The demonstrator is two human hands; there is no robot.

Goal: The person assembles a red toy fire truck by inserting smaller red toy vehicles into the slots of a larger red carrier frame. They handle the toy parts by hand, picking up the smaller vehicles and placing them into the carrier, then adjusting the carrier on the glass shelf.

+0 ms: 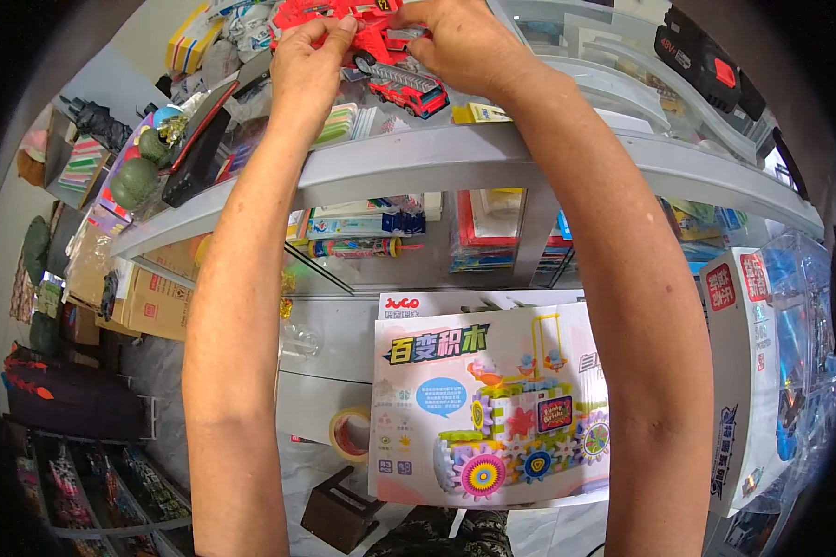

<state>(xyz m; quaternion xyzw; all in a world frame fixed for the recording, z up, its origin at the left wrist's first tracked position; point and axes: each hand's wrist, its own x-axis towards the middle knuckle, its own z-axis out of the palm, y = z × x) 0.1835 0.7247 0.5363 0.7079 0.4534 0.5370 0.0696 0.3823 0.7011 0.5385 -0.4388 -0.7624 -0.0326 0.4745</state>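
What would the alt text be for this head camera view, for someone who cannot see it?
Both hands, left hand and right hand, grip a red toy fire truck on a grey glass-topped counter. Below the forearms stands a colourful toy box, with a tape roll beside it.

Glossy red plastic toy truck (381, 42)
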